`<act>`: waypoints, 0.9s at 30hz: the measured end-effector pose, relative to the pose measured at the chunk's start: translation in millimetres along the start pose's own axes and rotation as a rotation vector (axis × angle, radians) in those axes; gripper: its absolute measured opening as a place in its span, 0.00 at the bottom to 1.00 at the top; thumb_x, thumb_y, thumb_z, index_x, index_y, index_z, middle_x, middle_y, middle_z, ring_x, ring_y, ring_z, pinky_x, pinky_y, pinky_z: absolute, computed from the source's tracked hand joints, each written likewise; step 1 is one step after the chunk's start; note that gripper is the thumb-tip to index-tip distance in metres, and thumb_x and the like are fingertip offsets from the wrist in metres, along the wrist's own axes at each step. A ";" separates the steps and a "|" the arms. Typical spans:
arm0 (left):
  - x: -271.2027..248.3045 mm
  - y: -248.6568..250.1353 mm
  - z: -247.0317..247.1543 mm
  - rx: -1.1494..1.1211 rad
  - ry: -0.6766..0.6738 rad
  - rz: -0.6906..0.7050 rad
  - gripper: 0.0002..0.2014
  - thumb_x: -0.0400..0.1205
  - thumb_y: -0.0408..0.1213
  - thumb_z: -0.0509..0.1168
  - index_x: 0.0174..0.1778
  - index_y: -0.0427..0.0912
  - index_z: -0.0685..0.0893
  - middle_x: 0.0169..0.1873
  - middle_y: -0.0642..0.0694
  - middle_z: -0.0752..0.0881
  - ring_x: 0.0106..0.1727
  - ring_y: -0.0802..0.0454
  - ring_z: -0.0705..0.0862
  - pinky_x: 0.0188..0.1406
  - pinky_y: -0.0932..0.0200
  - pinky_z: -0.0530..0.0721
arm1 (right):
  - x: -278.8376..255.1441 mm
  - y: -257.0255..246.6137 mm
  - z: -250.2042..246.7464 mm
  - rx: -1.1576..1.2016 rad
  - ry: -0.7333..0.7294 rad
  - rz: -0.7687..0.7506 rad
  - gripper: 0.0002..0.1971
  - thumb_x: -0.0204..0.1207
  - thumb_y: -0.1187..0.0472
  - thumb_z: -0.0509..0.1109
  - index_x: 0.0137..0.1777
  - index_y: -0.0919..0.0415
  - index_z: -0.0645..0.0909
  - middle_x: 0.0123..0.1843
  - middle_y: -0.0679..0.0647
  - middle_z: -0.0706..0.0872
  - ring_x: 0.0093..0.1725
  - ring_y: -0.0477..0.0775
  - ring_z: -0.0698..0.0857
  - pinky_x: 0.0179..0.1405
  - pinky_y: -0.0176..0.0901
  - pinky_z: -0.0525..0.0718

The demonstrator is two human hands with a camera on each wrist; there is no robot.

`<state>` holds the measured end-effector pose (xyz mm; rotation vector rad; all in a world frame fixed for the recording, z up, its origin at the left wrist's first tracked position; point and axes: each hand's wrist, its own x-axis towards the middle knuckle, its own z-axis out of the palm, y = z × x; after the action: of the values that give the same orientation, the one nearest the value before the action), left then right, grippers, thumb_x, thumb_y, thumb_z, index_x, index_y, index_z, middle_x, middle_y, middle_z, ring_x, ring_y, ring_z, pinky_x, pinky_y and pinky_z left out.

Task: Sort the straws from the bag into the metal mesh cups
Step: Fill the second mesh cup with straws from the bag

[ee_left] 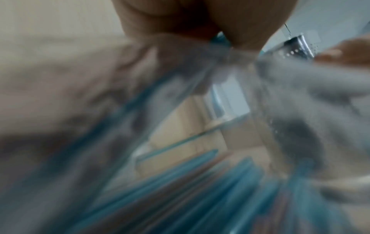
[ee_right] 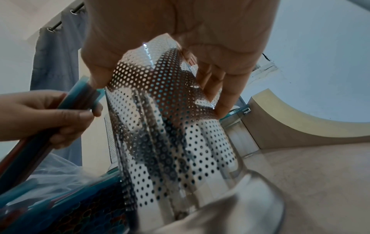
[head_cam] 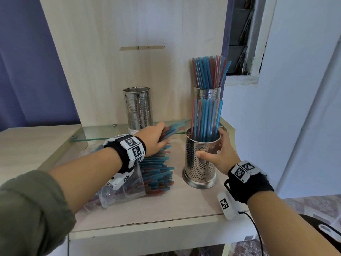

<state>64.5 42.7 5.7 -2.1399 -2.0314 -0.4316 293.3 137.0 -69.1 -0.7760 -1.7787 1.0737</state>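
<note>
straws from the bag (head_cam: 121, 189) are what i'm after, and the clear bag lies at the lower left of centre in the head view, on the desk (head_cam: 184, 206), its mouth spilling a thick pile of blue and red straws (head_cam: 158, 172) toward the middle. my left hand (head_cam: 155, 141) sits just above that pile, fingers curled round a small bunch of straws (head_cam: 171, 131) whose tips point up and right. from the right wrist view the same bunch (ee_right: 80, 101) shows pinched between thumb and fingers, a mix of blue and red.

to do this step well i'd want the bunch squared up before it goes in: tap the lower ends level, keep the grip near the middle so the straws don't fan, then tip them upright over the rim and let them slide down beside the ones already standing.

behind the left hand, on the glass shelf (head_cam: 103, 134), stands an empty mesh cup (head_cam: 138, 108), which looks the roomier target.

right of centre, the near mesh cup (head_cam: 201, 161) stands on the desk, already well filled with straws. my right hand (head_cam: 217, 154) wraps its side, thumb in front and fingers behind, steadying it; i'd hold it firm and upright so it doesn't rock when the new bunch lands.

at the upper right on the shelf, a third cup (head_cam: 207, 93) is packed with straws.
</note>
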 end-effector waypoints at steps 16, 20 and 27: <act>-5.3 35.7 -125.5 -0.992 0.650 -0.038 0.09 0.85 0.41 0.62 0.42 0.43 0.74 0.24 0.52 0.77 0.24 0.54 0.78 0.30 0.59 0.82 | -1.3 -14.2 -3.8 -0.024 -0.045 0.076 0.58 0.53 0.55 0.86 0.81 0.56 0.56 0.68 0.50 0.77 0.68 0.53 0.79 0.64 0.42 0.78; -17.1 48.8 -130.7 -1.060 0.561 0.056 0.08 0.84 0.43 0.63 0.41 0.45 0.75 0.23 0.54 0.79 0.28 0.52 0.80 0.37 0.54 0.84 | -11.1 -39.7 -2.0 -0.338 0.220 -0.047 0.61 0.56 0.34 0.82 0.82 0.62 0.56 0.70 0.51 0.72 0.71 0.50 0.72 0.70 0.42 0.68; -34.6 71.8 -103.8 -0.873 0.460 0.109 0.19 0.82 0.55 0.62 0.42 0.41 0.81 0.26 0.61 0.76 0.30 0.66 0.74 0.35 0.72 0.74 | -53.2 -113.3 42.4 -0.239 -0.048 -0.321 0.33 0.65 0.35 0.69 0.68 0.49 0.73 0.64 0.41 0.78 0.66 0.38 0.76 0.69 0.42 0.74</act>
<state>124.5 -26.9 98.9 -2.1936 -1.5872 -1.8612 269.1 29.5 3.9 -0.5805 -2.0149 0.6813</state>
